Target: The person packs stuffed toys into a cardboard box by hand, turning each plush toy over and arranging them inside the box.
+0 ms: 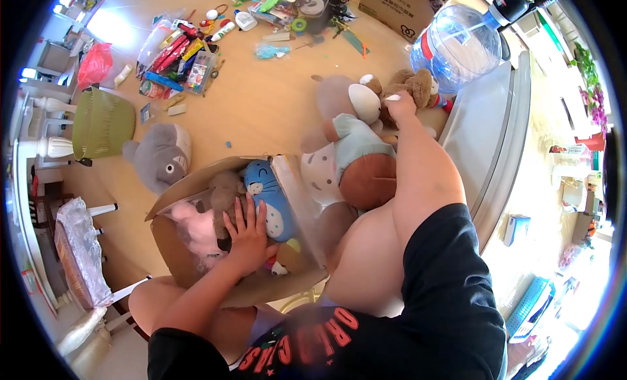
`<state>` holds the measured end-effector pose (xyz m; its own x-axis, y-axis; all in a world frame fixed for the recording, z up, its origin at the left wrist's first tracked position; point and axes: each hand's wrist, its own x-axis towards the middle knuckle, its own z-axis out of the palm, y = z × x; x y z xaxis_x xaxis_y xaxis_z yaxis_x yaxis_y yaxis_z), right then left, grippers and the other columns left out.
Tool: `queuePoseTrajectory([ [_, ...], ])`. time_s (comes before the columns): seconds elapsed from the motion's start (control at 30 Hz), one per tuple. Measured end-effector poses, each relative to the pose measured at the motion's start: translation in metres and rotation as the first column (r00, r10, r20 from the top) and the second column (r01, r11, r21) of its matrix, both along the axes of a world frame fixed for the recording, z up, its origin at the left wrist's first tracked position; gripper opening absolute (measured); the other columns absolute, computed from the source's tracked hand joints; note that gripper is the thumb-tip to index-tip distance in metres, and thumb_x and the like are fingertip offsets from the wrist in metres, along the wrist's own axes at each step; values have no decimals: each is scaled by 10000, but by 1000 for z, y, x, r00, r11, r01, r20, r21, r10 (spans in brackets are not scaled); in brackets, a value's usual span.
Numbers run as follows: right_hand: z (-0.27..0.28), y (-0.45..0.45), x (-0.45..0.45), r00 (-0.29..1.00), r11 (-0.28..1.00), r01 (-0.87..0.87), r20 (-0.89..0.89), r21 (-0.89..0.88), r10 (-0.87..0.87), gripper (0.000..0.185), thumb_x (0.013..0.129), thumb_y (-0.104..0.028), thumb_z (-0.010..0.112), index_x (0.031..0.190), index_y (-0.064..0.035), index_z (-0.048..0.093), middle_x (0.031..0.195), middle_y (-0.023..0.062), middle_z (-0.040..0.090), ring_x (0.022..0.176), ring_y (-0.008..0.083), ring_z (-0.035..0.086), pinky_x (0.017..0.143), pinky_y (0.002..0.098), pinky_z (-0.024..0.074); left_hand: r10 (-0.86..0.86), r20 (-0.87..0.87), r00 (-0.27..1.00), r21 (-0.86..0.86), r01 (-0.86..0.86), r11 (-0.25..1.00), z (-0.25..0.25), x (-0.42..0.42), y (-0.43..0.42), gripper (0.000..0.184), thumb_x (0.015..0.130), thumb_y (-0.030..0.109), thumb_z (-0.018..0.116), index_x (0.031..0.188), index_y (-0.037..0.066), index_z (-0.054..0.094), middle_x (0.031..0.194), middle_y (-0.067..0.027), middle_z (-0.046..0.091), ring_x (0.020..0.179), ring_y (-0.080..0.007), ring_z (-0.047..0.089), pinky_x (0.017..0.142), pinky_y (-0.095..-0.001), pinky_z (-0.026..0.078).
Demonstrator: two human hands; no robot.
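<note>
Box (171, 249), cardboard, below centre of the frame: plush toys (266, 213) inside, our left hand (248, 244) spread wide on them. Brown plush (415, 84), upper right: we hold it, right hand (400, 109) closed. Grey plush (160, 159), left: on the floor (251, 99).

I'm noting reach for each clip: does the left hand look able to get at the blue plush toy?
Probably yes: the left hand is in the open cardboard box, fingers spread right beside the blue plush toy, whose face and belly look uncovered.
</note>
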<state>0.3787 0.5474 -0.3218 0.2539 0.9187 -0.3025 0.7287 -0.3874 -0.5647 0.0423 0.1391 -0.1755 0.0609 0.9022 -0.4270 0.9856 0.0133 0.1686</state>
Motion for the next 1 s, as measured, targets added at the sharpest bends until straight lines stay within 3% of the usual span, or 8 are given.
queuePoseTrajectory([
  [0.1,22,23,0,972,972,215,-117,97,-203,442,767,-285,716,1163,-89,701,1179,201,695,1152,377,642,1017,424,495,14,5,1000,-13,-14,1000,1,1,2,1208,738,493,785,1589,9,77,1637,-298,13,1489,-547,12,1091,-768,-11],
  [0.17,22,56,-7,895,802,421,-334,423,-294,125,742,-63,658,856,-13,653,769,93,652,589,212,600,513,370,481,19,14,1000,-77,-18,997,6,1,4,1224,752,491,785,1587,-3,38,1634,-311,-24,1488,-551,-42,1094,-764,-24],
  [0.4,262,-42,-112,331,866,413,-933,282,145,214,665,77,497,781,-53,622,796,58,607,711,129,501,605,263,365,224,326,918,-211,-161,964,51,-26,31,873,907,436,649,1571,69,217,1619,-240,203,1471,-439,239,1129,-661,238],
  [0.5,318,-129,-155,183,948,74,-939,308,291,257,622,77,501,827,-36,606,842,68,607,754,142,523,646,257,386,502,816,286,-331,-481,812,91,-69,48,658,1001,448,526,1502,49,377,1505,-210,451,1358,-360,471,1096,-556,397],
  [0.6,339,-234,-182,-90,879,-185,-898,440,431,251,616,20,515,845,-36,601,910,95,619,814,177,563,696,266,426,155,901,-406,-395,-616,682,149,-91,34,715,996,605,468,1427,34,489,1401,-177,566,1310,-331,523,1106,-483,426],
  [0.67,352,-287,-185,-117,751,-516,-903,412,414,249,607,-51,543,849,-29,599,925,112,627,858,192,585,735,253,440,414,389,-823,-660,64,748,231,-75,4,846,919,688,537,1426,14,477,1375,-178,583,1258,-339,566,1064,-463,477],
  [0.8,361,-312,-186,24,456,-785,-715,419,699,308,717,-183,550,953,7,604,882,58,607,839,146,575,783,269,440,226,937,-265,-328,-450,831,208,-90,-25,713,808,237,791,1402,-5,478,1294,-127,620,1152,-237,623,979,-396,527],
  [1.0,382,-380,-204,481,569,-384,-369,727,796,321,858,4,650,1177,19,617,1028,127,656,986,231,632,906,340,492,38,959,-280,-198,-570,797,185,-86,-67,817,763,141,806,1463,-1,409,1358,-104,567,1237,-238,553,1067,-387,445],
])
